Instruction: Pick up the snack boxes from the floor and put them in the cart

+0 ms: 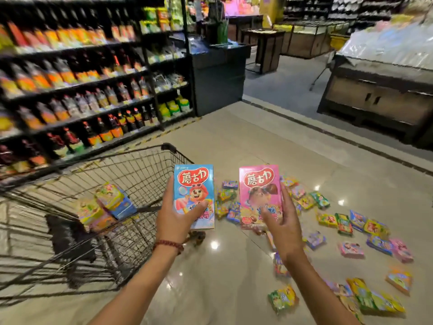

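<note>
Above the floor (pixel 234 277), L hand (pixel 174 221) gripped blue box (pixel 194 195), R hand (pixel 283 228) pink box (pixel 260 195); best swung left, dropped well inside cart (pixel 105 160).

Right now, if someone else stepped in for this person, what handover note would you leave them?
Left hand grips a blue snack box, upright, front facing the camera.
Right hand grips a pink snack box the same way.
Both boxes are held above the floor, right of the wire cart.
Done: a few boxes already lie in the cart.
Left: drop these two in, then gather the many scattered boxes from the floor on the right.
</note>
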